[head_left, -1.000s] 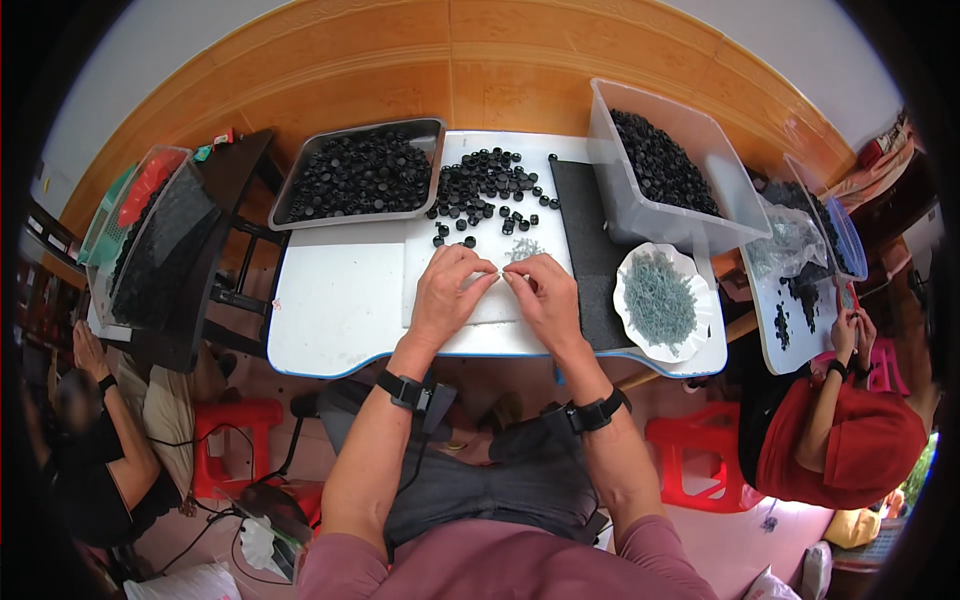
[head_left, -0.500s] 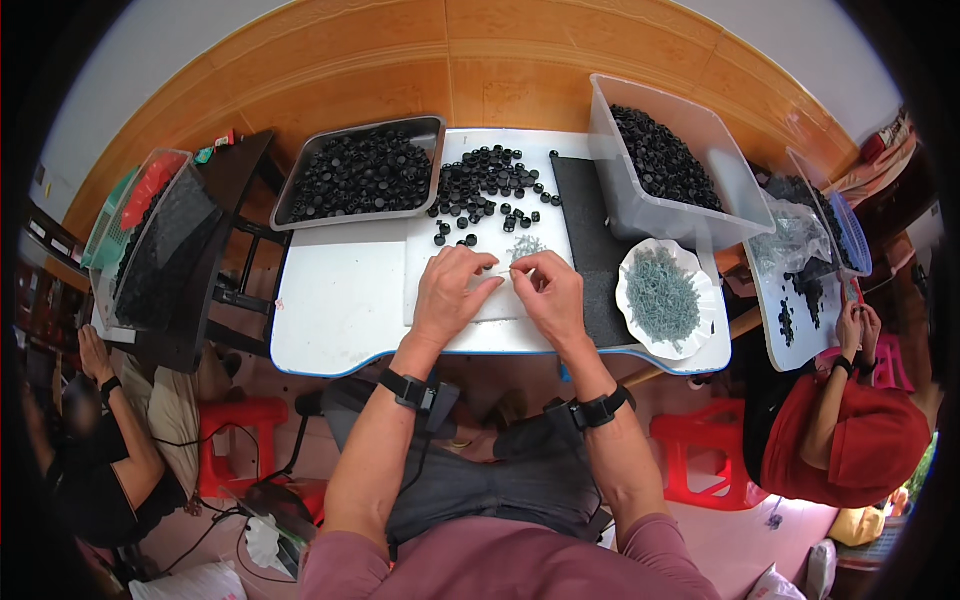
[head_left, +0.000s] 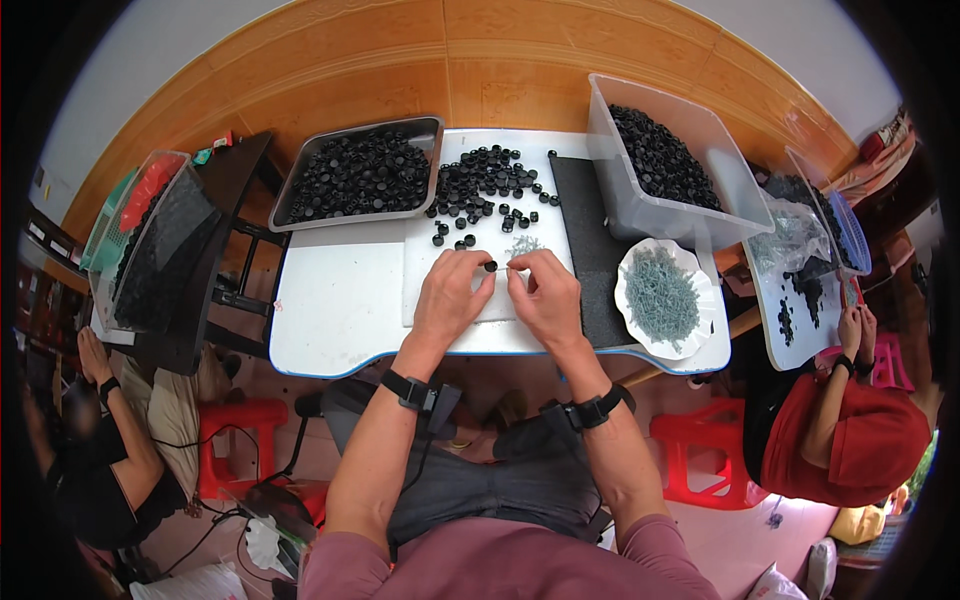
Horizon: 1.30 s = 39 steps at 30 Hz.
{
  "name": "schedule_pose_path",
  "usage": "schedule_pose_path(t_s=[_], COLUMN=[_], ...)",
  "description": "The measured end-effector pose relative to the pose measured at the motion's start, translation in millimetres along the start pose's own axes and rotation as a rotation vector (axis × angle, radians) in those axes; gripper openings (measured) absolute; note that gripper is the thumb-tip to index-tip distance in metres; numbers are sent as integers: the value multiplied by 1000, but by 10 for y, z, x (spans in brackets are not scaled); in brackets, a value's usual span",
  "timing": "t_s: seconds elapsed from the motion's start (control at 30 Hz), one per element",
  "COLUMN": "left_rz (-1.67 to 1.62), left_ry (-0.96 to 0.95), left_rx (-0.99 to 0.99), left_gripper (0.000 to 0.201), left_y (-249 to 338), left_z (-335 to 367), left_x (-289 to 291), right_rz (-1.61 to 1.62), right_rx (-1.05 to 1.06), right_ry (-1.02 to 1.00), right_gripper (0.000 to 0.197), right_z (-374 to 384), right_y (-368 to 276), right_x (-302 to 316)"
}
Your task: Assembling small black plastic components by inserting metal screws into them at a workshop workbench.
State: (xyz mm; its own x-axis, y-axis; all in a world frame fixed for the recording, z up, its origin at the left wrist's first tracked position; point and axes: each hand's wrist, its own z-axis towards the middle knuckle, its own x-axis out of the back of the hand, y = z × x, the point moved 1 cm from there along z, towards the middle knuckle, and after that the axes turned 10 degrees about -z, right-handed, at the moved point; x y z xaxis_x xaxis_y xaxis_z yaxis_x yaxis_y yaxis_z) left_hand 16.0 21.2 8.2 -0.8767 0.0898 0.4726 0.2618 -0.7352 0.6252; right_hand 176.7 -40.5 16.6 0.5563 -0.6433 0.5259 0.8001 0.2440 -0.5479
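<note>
Wooden panelling backs a white table [head_left: 330,310] where both hands meet near the front edge. Left hand [head_left: 450,295] pinches a small black cap [head_left: 490,266] at its fingertips; right hand [head_left: 545,295] is closed around a thin pale pin [head_left: 508,268] touching that cap. Just beyond lie loose black caps [head_left: 480,190], a metal tray [head_left: 430,130] and a clear bin [head_left: 640,215] of caps, and a white plate [head_left: 628,262] of grey-green pins.

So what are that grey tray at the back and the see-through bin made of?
The tray looks like metal, probably steel: dull silver sheen, thin rolled rim. The bin looks like clear plastic: translucent, slightly cloudy walls that show the black caps inside.
</note>
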Motion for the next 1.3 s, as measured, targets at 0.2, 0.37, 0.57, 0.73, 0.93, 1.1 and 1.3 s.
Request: schedule_pose_path(t_s=[0.2,0.37,0.57,0.73,0.93,1.1,1.3], left_rz=[82,131,94,139,297,158,309], left_ry=[11,53,97,-174,-333,-269,-266], left_rx=[92,190,125,52,97,170,144], left_gripper=[25,28,25,31,34,39,20], left_y=[-41,-15,-211,-261,-383,-224,-318], left_z=[-16,32,490,917,982,936,1059], left_x=[12,38,250,146,-8,-46,134], right_rz=[11,29,14,23,38,40,33], right_rx=[-102,-171,-193,-207,-233,-230,-212], right_ry=[55,162,210,209,210,204,199], right_gripper=[9,8,8,9,8,8,8], right_z=[-11,-25,-18,-9,-17,-40,-20], right_y=[-6,57,50,68,32,80,83], right_x=[15,12,33,32,24,52,47])
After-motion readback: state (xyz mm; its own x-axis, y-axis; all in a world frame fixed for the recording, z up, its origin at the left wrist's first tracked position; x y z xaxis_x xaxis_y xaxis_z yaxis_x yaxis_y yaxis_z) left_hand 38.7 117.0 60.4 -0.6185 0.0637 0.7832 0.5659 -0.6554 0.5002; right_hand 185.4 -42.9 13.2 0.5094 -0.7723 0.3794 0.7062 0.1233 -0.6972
